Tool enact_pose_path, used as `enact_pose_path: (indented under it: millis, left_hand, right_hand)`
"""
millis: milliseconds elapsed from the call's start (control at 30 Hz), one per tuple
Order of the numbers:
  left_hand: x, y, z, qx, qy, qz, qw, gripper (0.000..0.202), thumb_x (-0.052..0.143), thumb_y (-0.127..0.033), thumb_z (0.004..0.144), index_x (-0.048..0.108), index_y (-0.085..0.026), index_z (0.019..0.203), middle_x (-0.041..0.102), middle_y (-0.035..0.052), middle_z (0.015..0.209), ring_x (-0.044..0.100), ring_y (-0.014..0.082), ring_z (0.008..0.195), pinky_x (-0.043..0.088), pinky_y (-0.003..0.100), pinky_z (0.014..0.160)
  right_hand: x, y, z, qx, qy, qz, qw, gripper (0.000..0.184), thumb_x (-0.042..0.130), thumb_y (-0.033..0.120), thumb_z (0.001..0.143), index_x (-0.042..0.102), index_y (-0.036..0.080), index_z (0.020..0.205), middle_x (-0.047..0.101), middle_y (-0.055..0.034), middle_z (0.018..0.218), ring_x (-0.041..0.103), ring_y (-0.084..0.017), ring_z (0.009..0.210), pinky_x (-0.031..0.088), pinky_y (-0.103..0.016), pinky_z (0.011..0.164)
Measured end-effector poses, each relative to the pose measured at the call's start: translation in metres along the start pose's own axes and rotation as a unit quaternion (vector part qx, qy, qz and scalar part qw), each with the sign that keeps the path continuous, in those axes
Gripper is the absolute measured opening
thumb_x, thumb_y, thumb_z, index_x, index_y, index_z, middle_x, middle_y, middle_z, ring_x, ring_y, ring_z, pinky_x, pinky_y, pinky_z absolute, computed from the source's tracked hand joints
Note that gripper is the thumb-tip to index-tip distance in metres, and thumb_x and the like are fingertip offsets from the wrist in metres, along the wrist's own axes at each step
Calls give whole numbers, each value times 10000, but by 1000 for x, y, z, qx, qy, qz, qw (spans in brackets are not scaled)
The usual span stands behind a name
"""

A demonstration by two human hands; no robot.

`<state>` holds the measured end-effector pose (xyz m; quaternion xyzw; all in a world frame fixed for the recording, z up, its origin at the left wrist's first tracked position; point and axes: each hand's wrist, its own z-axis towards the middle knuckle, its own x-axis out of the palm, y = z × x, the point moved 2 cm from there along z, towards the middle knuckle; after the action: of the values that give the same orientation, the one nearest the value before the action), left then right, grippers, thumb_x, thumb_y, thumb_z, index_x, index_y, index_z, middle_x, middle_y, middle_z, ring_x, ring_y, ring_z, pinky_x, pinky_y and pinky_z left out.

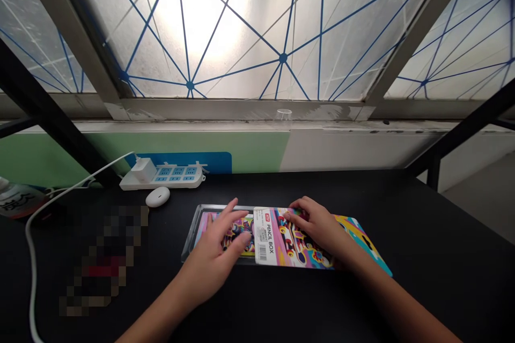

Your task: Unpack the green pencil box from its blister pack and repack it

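A colourful cardboard sleeve (267, 249) printed "PENCIL BOX", with a white barcode label, lies flat on the black table in front of me. From its left end a clear plastic tray (192, 236) sticks out, with a bright patterned piece (250, 238) inside. My left hand (219, 249) is over the tray, its fingers spread and the thumb pointing right; whether it touches is unclear. My right hand (317, 225) rests on the sleeve, closed at its far edge, fingertips partly hidden. The sleeve's right end shows beyond my wrist.
A white power strip (177, 177) with a plugged-in charger (144, 170) lies by the wall; its white cable (32, 257) runs down the left. Near it are a white oval case (157, 196), a bottle (18, 201) and a blurred item (104, 265). Black metal bars (462, 128) flank the table (281, 305).
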<state>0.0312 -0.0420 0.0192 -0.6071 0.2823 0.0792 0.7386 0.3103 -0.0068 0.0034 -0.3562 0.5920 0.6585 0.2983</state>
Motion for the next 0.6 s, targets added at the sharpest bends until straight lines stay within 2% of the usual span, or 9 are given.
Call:
enact_pose_path:
  millis: [67, 133, 200, 267, 333, 400, 500, 600]
  left_hand:
    - [-13, 0, 1, 1, -59, -87, 994, 364, 512, -506, 960, 682, -281, 1190, 480, 59, 1535, 494, 337, 1368, 484, 452, 1056]
    - [-30, 5, 5, 13, -138, -122, 983, 316, 526, -483, 957, 702, -252, 1080, 566, 64, 1459, 529, 321, 1334, 491, 414, 1045]
    - [-43, 13, 10, 21, -203, -128, 971, 293, 524, -463, 967, 687, -241, 1068, 602, 64, 1415, 516, 307, 1343, 446, 422, 1085]
    - [-48, 24, 15, 11, -239, -169, 956, 315, 482, -468, 990, 659, -234, 1107, 611, 71, 1399, 508, 296, 1348, 418, 451, 1104]
    - [-46, 35, 19, -5, -252, -240, 937, 372, 404, -494, 1016, 625, -230, 1157, 605, 83, 1405, 501, 284, 1357, 408, 476, 1107]
    - [-41, 42, 21, -9, -244, -297, 923, 426, 330, -513, 1031, 594, -229, 1207, 594, 91, 1422, 480, 268, 1381, 379, 485, 1128]
    - [-34, 43, 22, 9, -235, -348, 907, 461, 296, -537, 1029, 560, -228, 1248, 590, 103, 1432, 454, 251, 1406, 324, 481, 1166]
    - [-34, 41, 22, 13, -242, -382, 892, 495, 263, -580, 1020, 526, -232, 1254, 593, 113, 1430, 445, 248, 1415, 312, 485, 1172]
  right_hand:
    - [-4, -4, 1, -1, 16, 10, 1000, 373, 545, 577, 916, 681, 229, 926, 651, -44, 923, 612, -205, 771, 470, -323, 675]
    - [-10, -6, -1, -4, 31, 17, 999, 377, 544, 578, 920, 678, 226, 938, 647, -44, 926, 614, -206, 780, 476, -328, 693]
    - [-16, -7, -3, -9, 51, 23, 998, 377, 562, 573, 911, 678, 226, 999, 651, -58, 992, 627, -223, 848, 493, -343, 755]
    - [-21, -7, -6, -17, 83, 25, 996, 431, 614, 580, 875, 659, 245, 1142, 639, -75, 1132, 631, -252, 969, 502, -367, 845]
    - [-23, -6, -6, -25, 114, 13, 993, 575, 672, 608, 820, 598, 285, 1289, 597, -83, 1274, 604, -288, 1099, 481, -409, 943]
    - [-23, -3, -5, -34, 131, -13, 991, 683, 694, 646, 781, 551, 308, 1358, 554, -92, 1361, 567, -323, 1184, 435, -466, 1019]
    - [-18, 9, 2, -46, 139, -53, 988, 734, 671, 699, 768, 544, 297, 1369, 519, -118, 1418, 526, -364, 1244, 380, -533, 1061]
    - [-5, 33, 14, -83, 150, -82, 982, 737, 626, 726, 792, 552, 274, 1369, 520, -140, 1431, 499, -384, 1274, 359, -548, 1066]
